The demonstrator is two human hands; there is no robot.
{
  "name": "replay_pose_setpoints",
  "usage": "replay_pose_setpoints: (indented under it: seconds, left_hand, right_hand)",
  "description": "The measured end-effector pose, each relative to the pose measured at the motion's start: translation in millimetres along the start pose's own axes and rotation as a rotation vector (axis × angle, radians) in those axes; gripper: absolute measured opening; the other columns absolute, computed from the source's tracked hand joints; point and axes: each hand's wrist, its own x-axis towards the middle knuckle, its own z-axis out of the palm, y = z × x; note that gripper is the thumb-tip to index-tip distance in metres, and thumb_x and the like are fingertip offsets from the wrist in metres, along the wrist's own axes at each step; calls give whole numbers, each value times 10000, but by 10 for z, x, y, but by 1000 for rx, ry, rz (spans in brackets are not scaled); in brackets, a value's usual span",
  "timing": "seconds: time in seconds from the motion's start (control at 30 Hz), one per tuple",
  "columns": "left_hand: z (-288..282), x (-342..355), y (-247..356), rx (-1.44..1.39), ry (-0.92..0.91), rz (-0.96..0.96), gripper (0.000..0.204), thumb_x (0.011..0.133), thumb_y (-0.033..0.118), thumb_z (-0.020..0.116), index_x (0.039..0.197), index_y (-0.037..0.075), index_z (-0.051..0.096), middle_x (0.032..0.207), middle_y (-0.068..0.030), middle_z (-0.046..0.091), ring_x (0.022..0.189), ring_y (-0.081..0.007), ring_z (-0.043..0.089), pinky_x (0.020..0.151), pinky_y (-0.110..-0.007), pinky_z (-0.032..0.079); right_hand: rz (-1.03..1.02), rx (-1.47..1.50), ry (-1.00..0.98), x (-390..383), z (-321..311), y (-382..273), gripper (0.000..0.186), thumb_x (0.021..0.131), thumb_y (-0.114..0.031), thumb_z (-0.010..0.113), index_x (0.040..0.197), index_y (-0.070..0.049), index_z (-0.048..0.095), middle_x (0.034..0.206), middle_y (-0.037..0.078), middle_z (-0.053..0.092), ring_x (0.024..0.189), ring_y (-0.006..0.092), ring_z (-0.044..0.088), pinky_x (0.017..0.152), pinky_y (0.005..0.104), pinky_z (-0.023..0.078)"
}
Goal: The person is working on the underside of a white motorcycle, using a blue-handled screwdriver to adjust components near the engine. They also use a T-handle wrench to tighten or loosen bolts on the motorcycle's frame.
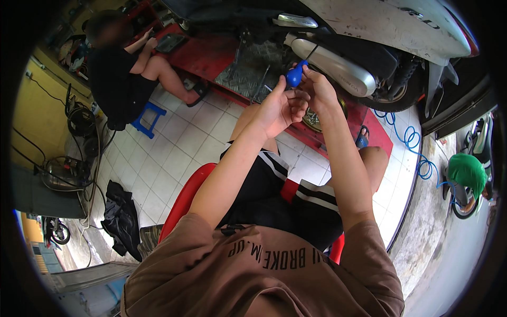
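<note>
My right hand (320, 91) pinches a screwdriver-like tool (294, 77) with a bulbous blue handle. Its thin dark shaft slants up and to the right, in front of the scooter's silver side cover (335, 66). My left hand (282, 112) is just left of it, thumb raised close to the blue handle and fingers loosely curled. Nothing shows inside the left hand; whether its thumb touches the handle I cannot tell. Beyond both hands stands the scooter (385, 31), its rear wheel (393, 100) over a red lift platform (372, 127).
I sit on a red chair (185, 198). At far left another person (111, 68) sits by a blue stool (149, 119). A coiled blue air hose (409, 140) lies right. Black cloth (121, 219) and cables (95, 174) lie left. A person in green (467, 174) is outside.
</note>
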Motion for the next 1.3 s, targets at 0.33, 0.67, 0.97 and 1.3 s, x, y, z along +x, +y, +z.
replay_pose_setpoints:
  seconds: [0.33,0.67,0.97,1.3]
  left_hand:
    - [-144,98,116,-213,132,-15,430,897,386,643,963,-34,584,772,-43,585,622,-79,537,520,-184,430]
    - [119,-36,64,1839,529,733,235,742,62,686,962,-21,671,800,-172,652,743,-369,643,697,-442,521]
    - [-82,70,21,1198,432,606,326,859,248,700,960,-57,643,731,-63,644,631,-136,628,573,-257,494]
    - [-166,90,-69,-50,210,115,465,996,395,453,1077,-52,549,859,-78,592,696,-115,523,600,-201,465]
  right_hand:
    - [-60,-141,69,144,-185,50,233,872,-220,679,918,-5,604,814,50,626,698,155,606,637,266,506]
    - [-59,-174,300,101,-81,99,337,781,-182,783,901,71,595,801,100,614,667,163,622,582,277,533]
    - [20,163,163,310,-222,205,162,875,-119,665,850,7,566,747,57,558,632,136,540,603,288,510]
    - [27,198,123,191,-112,165,169,919,-168,612,871,-21,545,761,50,558,677,150,520,658,313,453]
